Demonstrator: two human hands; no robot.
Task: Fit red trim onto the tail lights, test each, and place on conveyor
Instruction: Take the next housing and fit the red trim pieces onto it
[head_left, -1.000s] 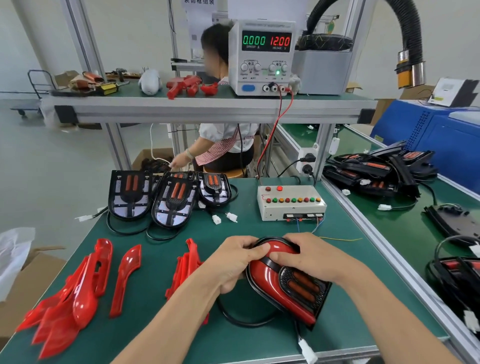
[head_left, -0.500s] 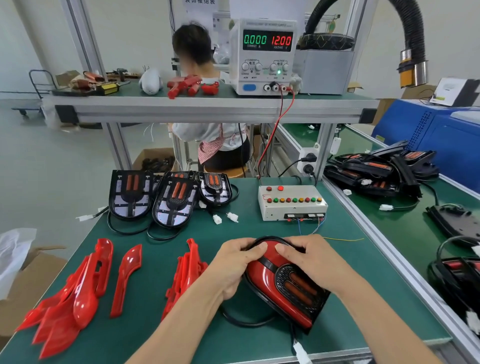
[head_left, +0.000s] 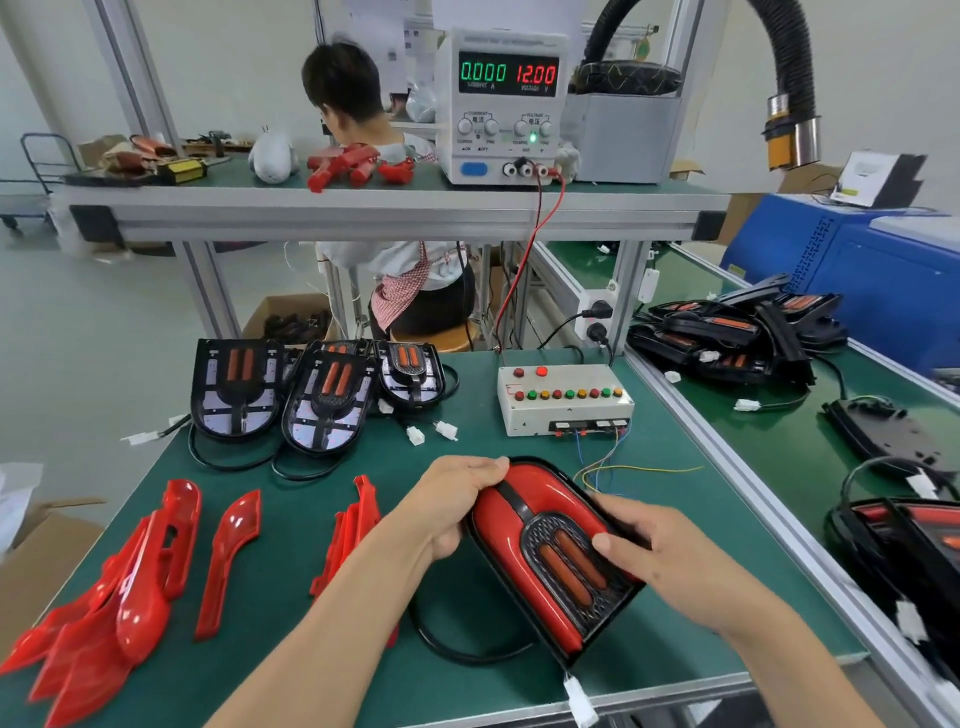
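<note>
I hold a tail light (head_left: 540, 540) with red trim fitted, tilted over the green bench near its front edge. My left hand (head_left: 447, 509) grips its upper left edge, fingers curled over the top. My right hand (head_left: 660, 551) grips its right side, thumb on the black mesh insert. Its black cable loops beneath, and a white connector (head_left: 579, 701) hangs at the front. Loose red trim pieces (head_left: 130, 587) lie at the left. Three bare tail lights (head_left: 317, 395) stand behind. The white test box (head_left: 563, 397) with coloured buttons sits just beyond.
A power supply (head_left: 506, 104) reading 12.00 stands on the upper shelf. The green conveyor (head_left: 779, 441) at the right carries a pile of dark tail lights (head_left: 737, 332). Another person sits with their back to me behind the bench. A cardboard box (head_left: 36, 551) is at the left.
The tail light has been lifted and tilted up slightly. My right hand slid from its top down to its right side; my left hand stayed at the upper left edge.
</note>
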